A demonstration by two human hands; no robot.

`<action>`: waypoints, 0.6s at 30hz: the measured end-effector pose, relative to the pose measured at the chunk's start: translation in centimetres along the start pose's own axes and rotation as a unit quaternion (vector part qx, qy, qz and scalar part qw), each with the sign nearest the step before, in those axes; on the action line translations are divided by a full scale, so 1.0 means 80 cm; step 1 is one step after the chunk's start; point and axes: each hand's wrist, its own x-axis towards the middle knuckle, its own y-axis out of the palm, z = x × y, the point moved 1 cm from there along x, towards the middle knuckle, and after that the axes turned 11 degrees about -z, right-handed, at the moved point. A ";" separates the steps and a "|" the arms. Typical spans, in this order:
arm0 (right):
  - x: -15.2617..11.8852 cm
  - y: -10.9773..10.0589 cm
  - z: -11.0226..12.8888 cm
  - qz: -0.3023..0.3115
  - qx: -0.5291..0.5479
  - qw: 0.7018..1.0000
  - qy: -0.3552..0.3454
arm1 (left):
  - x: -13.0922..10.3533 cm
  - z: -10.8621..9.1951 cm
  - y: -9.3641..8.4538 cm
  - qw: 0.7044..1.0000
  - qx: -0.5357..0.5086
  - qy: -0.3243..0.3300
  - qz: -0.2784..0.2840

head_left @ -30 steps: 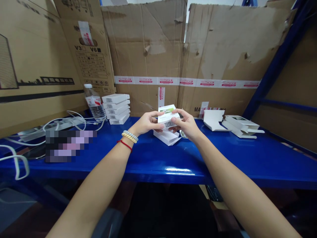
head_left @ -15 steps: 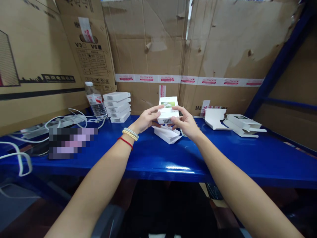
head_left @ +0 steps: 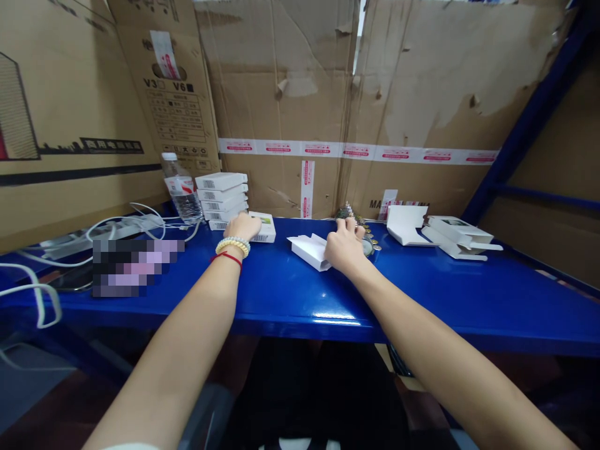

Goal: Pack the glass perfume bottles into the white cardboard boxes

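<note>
My left hand (head_left: 241,228) is closed over the left part of a white box (head_left: 265,230) with a green picture. That box lies flat on the table, right beside a stack of white boxes (head_left: 222,194); my fingertips are hidden behind the hand. My right hand (head_left: 345,242) has its fingers curled down at a cluster of small round shiny pieces (head_left: 369,245), and what they hold is hidden. Just left of that hand lies an open white carton (head_left: 309,250), its flaps up, partly covered by the hand.
Further right stand an open white box (head_left: 407,226) and more opened white boxes (head_left: 462,236). At the left are a water bottle (head_left: 182,190), white cables (head_left: 112,228) and a blurred-out item (head_left: 135,267). Cardboard walls (head_left: 281,94) close off the back of the blue table (head_left: 281,300).
The white box held in both hands has gone down to the table at the left, under my left hand. My right hand has let go of it and lowered to the round shiny pieces.
</note>
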 end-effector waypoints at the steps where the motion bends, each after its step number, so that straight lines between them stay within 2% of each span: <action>1: 0.000 -0.001 0.001 0.005 -0.001 1.000 -0.005 | -0.005 -0.004 -0.001 1.000 0.017 0.010 -0.014; 3: 0.001 -0.001 0.002 0.013 0.004 1.000 -0.008 | -0.014 -0.015 -0.003 0.997 0.034 0.052 -0.052; 5: 0.001 0.000 0.003 0.018 0.013 1.000 -0.005 | -0.023 -0.029 -0.002 0.990 0.031 0.123 -0.063; 7: 0.002 0.002 0.003 0.015 0.023 1.000 -0.002 | -0.034 -0.042 0.003 0.981 0.022 0.192 -0.027; 9: 0.002 0.003 0.004 0.012 0.029 1.000 -0.006 | -0.047 -0.054 0.011 0.973 0.022 0.229 0.024; 12: 0.001 0.002 0.007 0.010 0.037 0.999 -0.020 | -0.064 -0.064 0.022 0.971 0.026 0.212 0.104; 15: 0.001 -0.002 0.010 0.022 0.050 0.998 -0.035 | -0.073 -0.065 0.029 0.971 -0.020 0.152 0.182; 18: 0.003 -0.004 0.010 0.051 0.084 0.995 -0.021 | -0.069 -0.059 0.037 0.969 -0.075 0.102 0.211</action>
